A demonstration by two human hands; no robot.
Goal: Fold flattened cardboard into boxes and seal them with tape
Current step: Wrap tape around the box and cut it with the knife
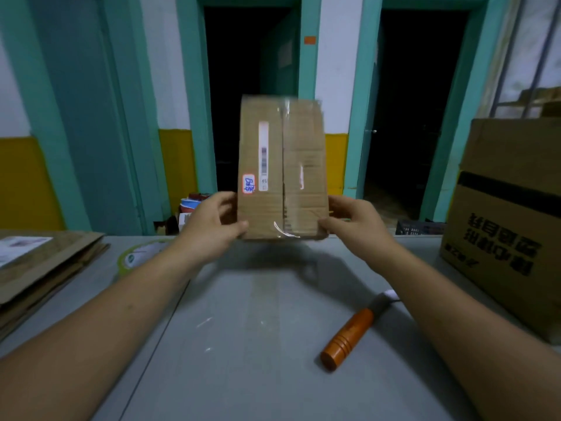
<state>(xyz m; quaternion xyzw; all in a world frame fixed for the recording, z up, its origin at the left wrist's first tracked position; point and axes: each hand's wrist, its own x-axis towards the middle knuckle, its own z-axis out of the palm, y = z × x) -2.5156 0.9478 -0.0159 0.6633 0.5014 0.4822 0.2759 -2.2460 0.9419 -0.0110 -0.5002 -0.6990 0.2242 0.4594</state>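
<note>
A small brown cardboard box [282,165] is held up in the air above the grey table [243,344], its flapped face toward me. Clear tape runs down the seam between its two flaps, and a white barcode label and a small orange-edged sticker sit on the left flap. My left hand [212,223] grips the box's lower left edge. My right hand [353,220] grips the lower right edge. A roll of tape [136,256] with a green-and-white core lies on the table at the left, partly hidden by my left forearm.
A knife with an orange handle [349,338] lies on the table at the right. A large printed cardboard box [510,214] stands at the right edge. Flattened cardboard [39,268] is stacked at the left. Two dark doorways lie beyond the table.
</note>
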